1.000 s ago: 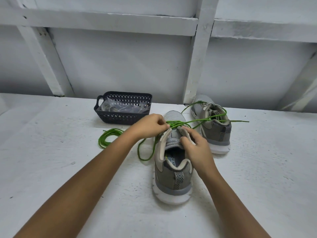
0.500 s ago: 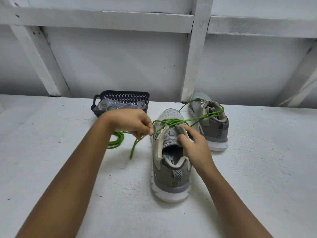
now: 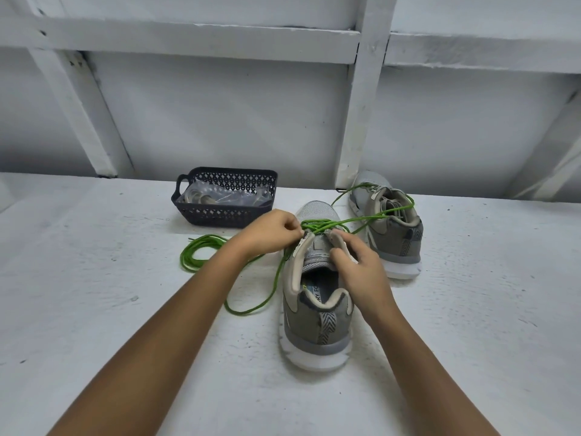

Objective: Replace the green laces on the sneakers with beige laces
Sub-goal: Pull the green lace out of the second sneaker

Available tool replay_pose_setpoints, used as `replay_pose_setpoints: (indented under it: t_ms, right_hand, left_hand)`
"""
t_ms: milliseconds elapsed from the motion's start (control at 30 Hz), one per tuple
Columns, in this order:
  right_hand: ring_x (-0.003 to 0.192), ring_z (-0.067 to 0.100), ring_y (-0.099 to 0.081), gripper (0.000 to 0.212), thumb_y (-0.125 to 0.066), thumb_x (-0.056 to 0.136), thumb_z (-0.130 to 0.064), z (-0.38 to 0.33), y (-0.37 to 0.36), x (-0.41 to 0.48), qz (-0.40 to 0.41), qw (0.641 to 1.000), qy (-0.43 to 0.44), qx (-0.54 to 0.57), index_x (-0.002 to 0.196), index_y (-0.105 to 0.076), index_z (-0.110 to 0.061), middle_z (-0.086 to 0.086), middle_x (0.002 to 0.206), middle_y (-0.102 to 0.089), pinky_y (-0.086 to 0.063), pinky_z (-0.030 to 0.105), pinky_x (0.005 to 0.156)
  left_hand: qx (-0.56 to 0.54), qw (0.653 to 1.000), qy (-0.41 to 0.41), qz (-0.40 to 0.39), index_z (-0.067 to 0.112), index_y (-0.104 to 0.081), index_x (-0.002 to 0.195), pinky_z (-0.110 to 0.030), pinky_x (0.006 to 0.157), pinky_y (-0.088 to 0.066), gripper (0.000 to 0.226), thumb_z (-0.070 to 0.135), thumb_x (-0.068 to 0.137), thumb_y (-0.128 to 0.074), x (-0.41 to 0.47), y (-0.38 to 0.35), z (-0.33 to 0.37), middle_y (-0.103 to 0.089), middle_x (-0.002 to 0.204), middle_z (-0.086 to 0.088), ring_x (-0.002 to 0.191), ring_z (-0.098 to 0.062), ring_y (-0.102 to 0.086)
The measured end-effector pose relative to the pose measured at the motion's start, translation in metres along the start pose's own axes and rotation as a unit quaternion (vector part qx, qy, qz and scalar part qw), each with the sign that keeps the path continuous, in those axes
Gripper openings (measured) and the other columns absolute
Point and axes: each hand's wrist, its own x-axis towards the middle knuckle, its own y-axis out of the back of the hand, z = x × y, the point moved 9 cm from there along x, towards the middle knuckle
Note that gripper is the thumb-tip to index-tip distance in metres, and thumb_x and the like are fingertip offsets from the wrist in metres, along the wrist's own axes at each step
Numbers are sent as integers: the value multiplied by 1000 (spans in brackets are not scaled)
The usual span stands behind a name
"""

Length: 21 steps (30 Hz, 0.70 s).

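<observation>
Working on the green lace [image 3: 314, 226], bunched across the front holes of the near sneaker [image 3: 314, 328], in the middle of the table [image 3: 94, 309], heel this way. Already out of the upper holes by the look of it, with the tongue showing bare.

Pinching the lace with the left hand [image 3: 267, 231], fingers curled tight, right at the sneaker's left edge. Holding the sneaker's right flap with the right hand [image 3: 358, 272], thumb and fingers closed on it.

Trailing one loose end down the left side into a loop and a coil [image 3: 181, 259] on the table. Draping the other end over the far sneaker [image 3: 390, 234], just behind and to the right. More green up there near its toe; cannot tell how much of it is threaded in.

Nothing beige in either sneaker yet. Behind the left hand, a dark basket [image 3: 226, 215] with a clear bag [image 3: 220, 196] inside and something pale in it. Maybe the beige laces, too hard to tell.

So, early days: pull the rest of the green out of this one, do the same for the other, then thread beige through both.
</observation>
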Motion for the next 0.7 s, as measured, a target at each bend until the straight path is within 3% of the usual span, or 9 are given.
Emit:
replay_pose_setpoints:
  t_ms: [100, 200, 367, 467, 567, 633, 700]
  right_hand:
    - [112, 13, -57, 48, -50, 70, -33, 0, 0, 0, -1, 1000, 3, 1, 116, -62, -29, -6, 120, -61, -47, 43, 99]
    - [113, 13, -57, 42, -54, 77, -28, 0, 0, 0, -4, 1000, 4, 7, 117, -63, -27, -5, 121, -61, -46, 42, 100]
    - [110, 12, -57, 32, -54, 88, -11, 0, 2, -1, -9, 1000, 8, 11, 111, -61, -33, -7, 117, -62, -47, 38, 99]
    - [110, 12, -58, 32, -53, 88, -11, 0, 2, 0, -11, 1000, 11, 12, 110, -61, -33, -9, 114, -62, -47, 37, 98]
    - [111, 12, -57, 32, -53, 88, -10, 0, 2, 0, -5, 1000, 11, 15, 110, -61, -31, -9, 115, -62, -46, 37, 99]
    - [111, 11, -57, 32, -53, 87, -10, 0, 2, 0, -2, 1000, 10, 16, 112, -62, -29, -8, 116, -62, -46, 37, 100]
    - [111, 11, -56, 33, -54, 87, -10, 0, 2, 0, -1, 1000, 10, 13, 113, -62, -29, -8, 117, -62, -46, 35, 99]
  left_hand:
    - [-21, 1000, 13, -6, 12, -67, 87, -23, 58, -41, 18, 27, 92, -59, -3, 0, -3, -61, 71, 0, 61, -10, -51]
    - [-11, 1000, 21, -5, 11, -66, 81, -21, 56, -40, 16, 22, 91, -59, -4, -1, -3, -59, 67, 1, 58, -8, -49]
    - [-11, 984, 96, 152, 12, -55, 69, -26, 56, -33, 23, 27, 86, -56, -14, 42, -24, -48, 64, -3, 60, -16, -41]
    - [89, 968, 158, 174, 13, -47, 61, -24, 56, -31, 29, 30, 85, -53, -28, 65, -45, -46, 56, 2, 53, -16, -41]
    - [190, 951, 149, 195, 12, -59, 85, -32, 72, -42, 17, 27, 87, -51, -32, 65, -41, -60, 77, 0, 74, -19, -54]
    - [186, 960, 76, 195, 19, -58, 107, -43, 94, -41, 21, 28, 90, -50, -26, 52, -25, -58, 104, 2, 99, -19, -53]
    - [149, 980, 6, 135, 24, -60, 115, -47, 99, -40, 27, 30, 90, -52, -14, 29, -9, -57, 114, 2, 107, -17, -53]
